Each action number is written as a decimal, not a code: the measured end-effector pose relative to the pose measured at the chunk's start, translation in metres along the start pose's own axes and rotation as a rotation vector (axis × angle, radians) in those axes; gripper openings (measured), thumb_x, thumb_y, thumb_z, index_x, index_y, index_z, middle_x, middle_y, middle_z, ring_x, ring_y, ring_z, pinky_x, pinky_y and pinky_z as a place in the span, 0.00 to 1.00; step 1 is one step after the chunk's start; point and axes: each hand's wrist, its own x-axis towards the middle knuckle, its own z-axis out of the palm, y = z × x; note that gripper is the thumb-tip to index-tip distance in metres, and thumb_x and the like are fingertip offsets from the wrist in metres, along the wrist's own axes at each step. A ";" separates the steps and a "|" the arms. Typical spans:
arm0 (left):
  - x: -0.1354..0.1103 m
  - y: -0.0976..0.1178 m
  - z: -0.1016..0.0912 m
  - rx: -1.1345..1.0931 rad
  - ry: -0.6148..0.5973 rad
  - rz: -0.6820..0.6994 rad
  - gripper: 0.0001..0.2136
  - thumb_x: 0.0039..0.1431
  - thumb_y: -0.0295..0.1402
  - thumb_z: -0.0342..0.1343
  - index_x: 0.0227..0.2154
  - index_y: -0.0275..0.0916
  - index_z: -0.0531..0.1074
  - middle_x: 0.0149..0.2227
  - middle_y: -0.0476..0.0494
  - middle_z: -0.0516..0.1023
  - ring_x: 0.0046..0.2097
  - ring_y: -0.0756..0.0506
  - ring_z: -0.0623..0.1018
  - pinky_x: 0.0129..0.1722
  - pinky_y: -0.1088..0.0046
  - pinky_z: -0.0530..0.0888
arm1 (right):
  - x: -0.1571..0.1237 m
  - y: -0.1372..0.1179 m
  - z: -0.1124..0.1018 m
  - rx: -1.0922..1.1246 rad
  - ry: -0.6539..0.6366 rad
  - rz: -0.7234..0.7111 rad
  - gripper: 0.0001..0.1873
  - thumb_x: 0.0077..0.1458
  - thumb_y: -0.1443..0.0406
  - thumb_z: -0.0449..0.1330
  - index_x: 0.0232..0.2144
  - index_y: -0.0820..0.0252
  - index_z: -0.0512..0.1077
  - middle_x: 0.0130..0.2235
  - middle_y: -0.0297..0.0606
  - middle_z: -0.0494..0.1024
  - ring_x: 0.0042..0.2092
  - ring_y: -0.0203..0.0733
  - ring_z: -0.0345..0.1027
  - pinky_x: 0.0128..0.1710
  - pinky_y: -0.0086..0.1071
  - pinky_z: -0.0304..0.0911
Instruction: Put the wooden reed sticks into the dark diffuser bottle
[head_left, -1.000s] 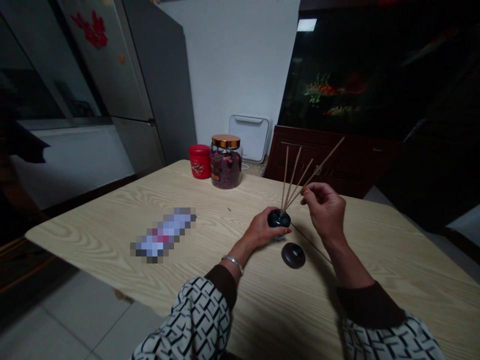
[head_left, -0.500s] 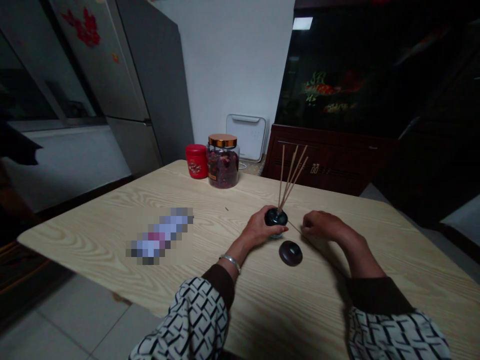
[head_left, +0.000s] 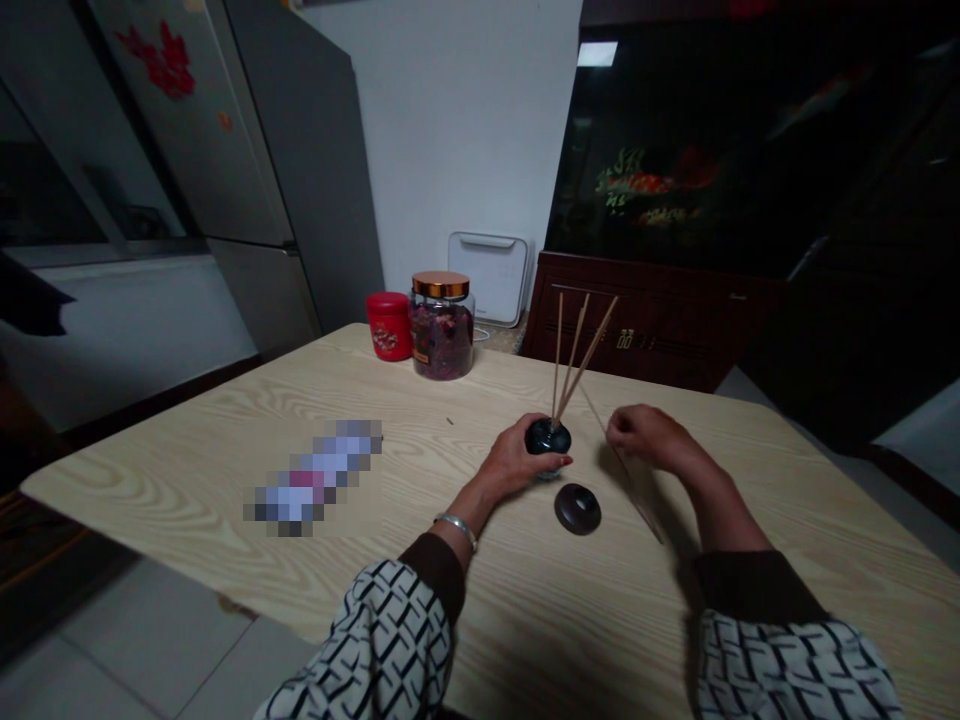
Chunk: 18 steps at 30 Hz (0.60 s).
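My left hand (head_left: pixel 512 456) is closed round a small dark glass diffuser bottle (head_left: pixel 550 437) standing on the table. Several thin reed sticks (head_left: pixel 571 365) fan upward out of its neck. To the right, my right hand (head_left: pixel 646 437) pinches a single loose reed stick (head_left: pixel 639 497), which slants from behind the bottle's reeds down toward me, apart from the bottle. A round dark brown lid (head_left: pixel 577 509) with a hole or shiny centre, I cannot tell which, lies just in front of the bottle.
On the wooden table (head_left: pixel 187 460) a blurred-out long object (head_left: pixel 322 480) lies at the left. A red canister (head_left: pixel 388 328) and a jar of dried flowers (head_left: pixel 442 335) stand at the back edge. Beyond are a white panel (head_left: pixel 491 275), a fridge (head_left: pixel 315 160) and a fish tank (head_left: pixel 675 120).
The reed stick in my right hand has swung steeper, its upper end now higher and away from the bottle's neck. My left hand still holds the bottle. The view has shifted slightly.
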 end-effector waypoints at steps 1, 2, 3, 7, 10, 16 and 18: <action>0.000 0.000 0.000 -0.001 -0.003 0.002 0.32 0.43 0.41 0.71 0.52 0.38 0.71 0.45 0.40 0.78 0.47 0.41 0.77 0.50 0.63 0.73 | -0.001 -0.002 -0.009 0.167 0.152 -0.017 0.06 0.50 0.64 0.60 0.25 0.59 0.75 0.28 0.39 0.79 0.28 0.39 0.72 0.27 0.30 0.60; 0.000 -0.001 0.000 -0.002 -0.004 0.005 0.32 0.43 0.41 0.71 0.52 0.38 0.71 0.45 0.40 0.78 0.47 0.41 0.77 0.50 0.63 0.73 | -0.003 -0.005 -0.018 0.344 0.319 -0.034 0.06 0.50 0.64 0.60 0.26 0.59 0.75 0.26 0.36 0.77 0.26 0.37 0.70 0.26 0.29 0.60; 0.001 -0.001 0.000 0.000 -0.003 0.007 0.31 0.43 0.41 0.71 0.52 0.38 0.71 0.45 0.40 0.78 0.47 0.41 0.77 0.51 0.63 0.73 | -0.006 -0.011 -0.027 0.512 0.482 -0.050 0.06 0.51 0.63 0.61 0.28 0.59 0.75 0.25 0.34 0.76 0.25 0.35 0.68 0.25 0.28 0.60; 0.002 -0.004 0.000 0.035 0.005 0.008 0.32 0.42 0.41 0.71 0.52 0.38 0.71 0.46 0.40 0.78 0.48 0.40 0.77 0.52 0.61 0.72 | -0.018 -0.042 -0.043 0.975 0.883 -0.114 0.07 0.51 0.61 0.64 0.31 0.59 0.74 0.22 0.30 0.72 0.22 0.32 0.64 0.19 0.24 0.55; 0.002 -0.006 0.000 0.029 0.009 -0.006 0.34 0.42 0.43 0.72 0.53 0.38 0.70 0.46 0.39 0.78 0.48 0.40 0.76 0.52 0.60 0.72 | -0.021 -0.061 -0.037 1.047 0.929 -0.185 0.07 0.51 0.63 0.65 0.31 0.60 0.73 0.24 0.30 0.73 0.23 0.31 0.65 0.20 0.24 0.56; 0.002 -0.008 0.002 -0.012 0.000 -0.002 0.33 0.42 0.42 0.72 0.53 0.39 0.70 0.47 0.39 0.77 0.49 0.40 0.76 0.52 0.61 0.72 | -0.018 -0.072 -0.015 0.904 0.865 -0.238 0.06 0.53 0.63 0.64 0.31 0.60 0.73 0.27 0.30 0.74 0.25 0.32 0.67 0.24 0.27 0.62; 0.002 -0.007 0.002 -0.017 0.000 -0.007 0.33 0.42 0.42 0.72 0.52 0.38 0.70 0.47 0.39 0.77 0.48 0.40 0.76 0.52 0.61 0.72 | -0.018 -0.074 -0.012 0.871 0.838 -0.243 0.07 0.54 0.62 0.64 0.31 0.59 0.73 0.28 0.30 0.74 0.26 0.33 0.68 0.26 0.29 0.64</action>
